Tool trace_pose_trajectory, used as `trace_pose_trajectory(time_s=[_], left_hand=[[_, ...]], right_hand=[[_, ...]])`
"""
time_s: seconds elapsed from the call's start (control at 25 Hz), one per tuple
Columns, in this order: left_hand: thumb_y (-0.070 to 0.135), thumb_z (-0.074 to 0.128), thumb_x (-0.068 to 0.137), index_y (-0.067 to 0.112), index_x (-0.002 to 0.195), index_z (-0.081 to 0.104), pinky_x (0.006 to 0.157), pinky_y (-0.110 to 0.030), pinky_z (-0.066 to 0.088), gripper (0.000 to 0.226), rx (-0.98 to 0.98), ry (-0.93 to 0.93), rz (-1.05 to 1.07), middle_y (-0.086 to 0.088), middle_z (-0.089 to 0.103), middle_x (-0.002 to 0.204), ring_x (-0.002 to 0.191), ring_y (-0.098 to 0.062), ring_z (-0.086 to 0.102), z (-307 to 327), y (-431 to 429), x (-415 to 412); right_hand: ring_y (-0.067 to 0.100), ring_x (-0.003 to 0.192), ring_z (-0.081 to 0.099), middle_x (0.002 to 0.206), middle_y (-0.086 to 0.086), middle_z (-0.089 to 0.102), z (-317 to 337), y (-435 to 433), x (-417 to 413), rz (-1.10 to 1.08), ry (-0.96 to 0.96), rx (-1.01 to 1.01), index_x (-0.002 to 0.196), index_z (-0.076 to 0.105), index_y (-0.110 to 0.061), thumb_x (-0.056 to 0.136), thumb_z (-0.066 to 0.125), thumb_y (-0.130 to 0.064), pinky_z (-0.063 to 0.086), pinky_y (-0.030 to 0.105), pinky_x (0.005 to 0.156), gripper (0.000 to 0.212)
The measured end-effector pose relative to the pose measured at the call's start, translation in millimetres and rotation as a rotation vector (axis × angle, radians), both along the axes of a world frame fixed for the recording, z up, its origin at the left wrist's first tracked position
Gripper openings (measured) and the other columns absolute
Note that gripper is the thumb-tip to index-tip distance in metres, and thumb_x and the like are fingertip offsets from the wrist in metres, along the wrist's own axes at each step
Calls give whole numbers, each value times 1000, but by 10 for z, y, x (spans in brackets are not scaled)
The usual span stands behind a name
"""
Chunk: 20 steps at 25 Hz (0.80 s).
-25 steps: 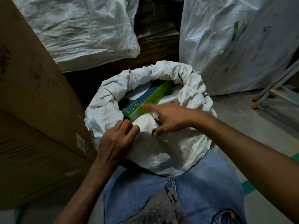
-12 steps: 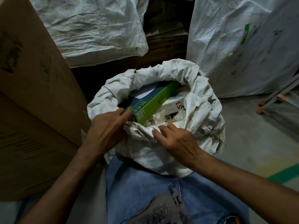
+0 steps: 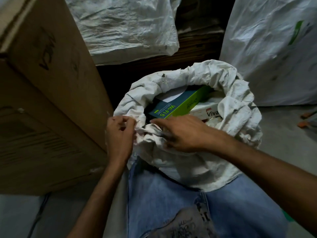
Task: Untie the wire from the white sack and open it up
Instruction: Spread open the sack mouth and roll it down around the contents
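Since prev frame R hand [image 3: 180,133] shifts left over sack [image 3: 188,162] at frame centre, fingers spread loose on rolled rim, while L hand [image 3: 120,134] pinches rim's left edge, prob to fold it wider round box [image 3: 173,107]; no wire seen.

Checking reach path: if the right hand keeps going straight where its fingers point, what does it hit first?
Probably the near end of the green Wi-Fi box inside the white sack. The right hand points left and slightly forward over the rolled rim; depth is unclear, so it may meet rim fabric first.
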State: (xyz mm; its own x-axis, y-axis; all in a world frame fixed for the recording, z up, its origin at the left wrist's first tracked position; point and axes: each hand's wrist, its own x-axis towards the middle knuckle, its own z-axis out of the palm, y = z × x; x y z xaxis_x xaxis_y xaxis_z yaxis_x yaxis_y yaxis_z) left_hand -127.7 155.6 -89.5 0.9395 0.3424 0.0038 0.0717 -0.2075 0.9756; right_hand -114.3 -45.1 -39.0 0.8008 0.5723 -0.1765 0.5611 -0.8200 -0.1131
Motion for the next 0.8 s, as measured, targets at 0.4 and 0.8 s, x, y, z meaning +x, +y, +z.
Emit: trace_pose_trajectory(time_s=[0.4, 0.8], left_hand=[[57, 73, 70, 10, 106, 67, 85, -48, 59, 60, 143, 292, 21, -12, 74, 102, 93, -28, 71, -366, -88, 490], [74, 67, 78, 9, 111, 71, 79, -38, 63, 73, -385, 274, 80, -10, 77, 98, 87, -19, 74, -55, -11, 719]], right_hand=[[30, 75, 64, 80, 4, 67, -560, 198, -590, 127, -259, 53, 102, 70, -20, 93, 55, -30, 45, 39, 62, 21], [18, 80, 76, 112, 11, 72, 21, 505, 838, -304, 585, 539, 126, 62, -7, 90, 74, 2, 65, 34, 67, 39]])
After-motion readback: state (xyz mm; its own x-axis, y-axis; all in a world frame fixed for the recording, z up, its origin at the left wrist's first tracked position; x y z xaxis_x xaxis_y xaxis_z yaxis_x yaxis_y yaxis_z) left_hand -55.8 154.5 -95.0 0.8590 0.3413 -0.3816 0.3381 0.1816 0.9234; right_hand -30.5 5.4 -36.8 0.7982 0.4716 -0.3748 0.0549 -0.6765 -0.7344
